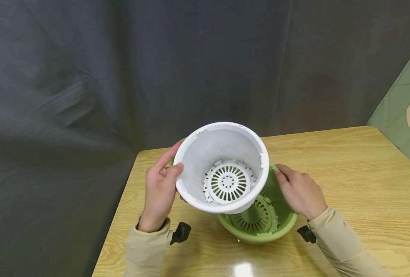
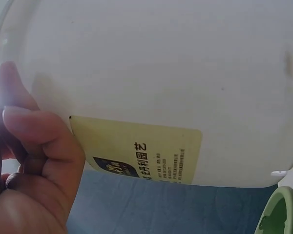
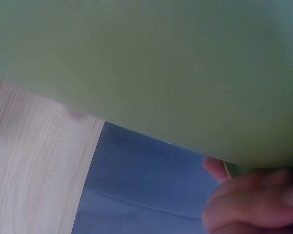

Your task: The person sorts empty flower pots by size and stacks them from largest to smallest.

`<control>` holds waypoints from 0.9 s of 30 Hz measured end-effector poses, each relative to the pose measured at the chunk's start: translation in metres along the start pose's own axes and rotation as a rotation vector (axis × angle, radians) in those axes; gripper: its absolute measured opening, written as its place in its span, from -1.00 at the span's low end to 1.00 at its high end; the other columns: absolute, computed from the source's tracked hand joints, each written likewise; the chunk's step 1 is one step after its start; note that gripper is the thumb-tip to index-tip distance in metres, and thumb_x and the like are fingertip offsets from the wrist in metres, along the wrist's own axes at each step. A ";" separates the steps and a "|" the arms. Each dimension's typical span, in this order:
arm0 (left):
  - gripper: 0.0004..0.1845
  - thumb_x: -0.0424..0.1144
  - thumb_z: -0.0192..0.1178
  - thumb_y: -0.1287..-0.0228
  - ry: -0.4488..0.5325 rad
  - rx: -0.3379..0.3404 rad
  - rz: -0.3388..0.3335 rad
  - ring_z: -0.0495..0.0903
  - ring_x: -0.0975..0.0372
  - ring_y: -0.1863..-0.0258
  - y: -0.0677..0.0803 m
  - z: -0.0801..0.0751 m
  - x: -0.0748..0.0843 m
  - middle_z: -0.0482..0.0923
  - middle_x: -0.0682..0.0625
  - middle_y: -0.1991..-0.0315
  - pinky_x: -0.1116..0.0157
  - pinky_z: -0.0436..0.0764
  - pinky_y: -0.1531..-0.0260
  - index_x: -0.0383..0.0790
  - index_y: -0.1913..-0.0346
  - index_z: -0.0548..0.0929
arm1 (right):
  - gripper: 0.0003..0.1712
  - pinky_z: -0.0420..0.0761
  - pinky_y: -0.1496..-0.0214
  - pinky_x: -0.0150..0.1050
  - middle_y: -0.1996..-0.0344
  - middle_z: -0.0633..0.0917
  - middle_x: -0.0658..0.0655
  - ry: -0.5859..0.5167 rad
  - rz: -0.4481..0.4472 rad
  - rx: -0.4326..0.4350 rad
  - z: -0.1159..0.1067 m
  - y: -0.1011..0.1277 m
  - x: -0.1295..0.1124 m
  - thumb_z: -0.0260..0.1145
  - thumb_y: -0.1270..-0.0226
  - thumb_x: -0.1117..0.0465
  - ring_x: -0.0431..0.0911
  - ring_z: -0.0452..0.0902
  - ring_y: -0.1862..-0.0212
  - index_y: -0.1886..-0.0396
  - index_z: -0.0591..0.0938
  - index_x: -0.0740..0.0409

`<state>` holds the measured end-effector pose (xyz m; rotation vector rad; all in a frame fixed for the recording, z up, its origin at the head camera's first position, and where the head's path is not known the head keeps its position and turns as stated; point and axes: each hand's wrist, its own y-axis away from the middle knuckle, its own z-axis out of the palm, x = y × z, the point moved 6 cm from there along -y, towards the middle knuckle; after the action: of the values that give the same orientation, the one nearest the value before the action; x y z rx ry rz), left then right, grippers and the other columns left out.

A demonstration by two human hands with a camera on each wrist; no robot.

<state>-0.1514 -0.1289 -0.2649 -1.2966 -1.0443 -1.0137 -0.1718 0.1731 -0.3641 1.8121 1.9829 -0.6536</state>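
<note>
A white plastic flowerpot (image 1: 199,154), with slotted drainage holes in its base, is tilted so that its inside shows in the head view. My left hand (image 1: 160,184) grips its left rim, thumb near the edge. The left wrist view shows the pot's outer wall with a pale yellow label (image 2: 185,141). Below and to the right is a green flowerpot (image 1: 258,238) with a similar slotted base, partly covered by the white one. My right hand (image 1: 302,192) pinches its right rim. In the right wrist view, curled fingers (image 3: 249,200) hold the green edge.
Both pots are over a light wooden table (image 1: 357,184). Behind the white pot's left side a bit of green edge (image 1: 172,161) peeks out, mostly hidden. A dark grey curtain (image 1: 205,69) hangs behind the table, and a green patterned surface (image 1: 402,104) stands at the right.
</note>
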 end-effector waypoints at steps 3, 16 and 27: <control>-0.50 -0.49 -0.03 -0.30 -0.009 -0.012 -0.001 0.60 0.23 0.78 0.000 0.004 -0.001 0.51 0.03 0.80 0.30 0.57 0.81 -0.25 -0.31 0.45 | -0.39 0.53 0.52 -0.02 0.07 0.65 0.45 -0.001 0.004 -0.003 0.000 0.000 0.001 -0.24 -0.55 -0.06 0.18 0.63 0.28 -0.34 0.43 0.17; -0.50 -0.50 -0.04 -0.32 -0.004 -0.073 0.013 0.57 0.23 0.79 0.000 0.013 -0.004 0.50 0.05 0.80 0.25 0.55 0.86 -0.29 -0.32 0.43 | -0.39 0.59 0.44 0.10 0.09 0.68 0.42 -0.020 -0.003 0.012 0.000 -0.004 -0.001 -0.29 -0.55 -0.02 0.33 0.63 0.15 -0.29 0.48 0.19; -0.51 -0.48 -0.03 -0.32 -0.049 -0.059 0.013 0.56 0.23 0.79 0.001 0.012 -0.005 0.51 -0.18 0.76 0.29 0.52 0.86 -0.26 -0.32 0.44 | -0.35 0.47 0.59 -0.12 0.42 0.70 0.25 -0.043 -0.069 0.034 0.003 -0.016 -0.011 -0.24 -0.54 -0.12 0.06 0.61 0.43 -0.11 0.60 0.22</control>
<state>-0.1525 -0.1170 -0.2701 -1.3810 -1.0487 -1.0136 -0.1869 0.1615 -0.3589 1.7400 2.0257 -0.7452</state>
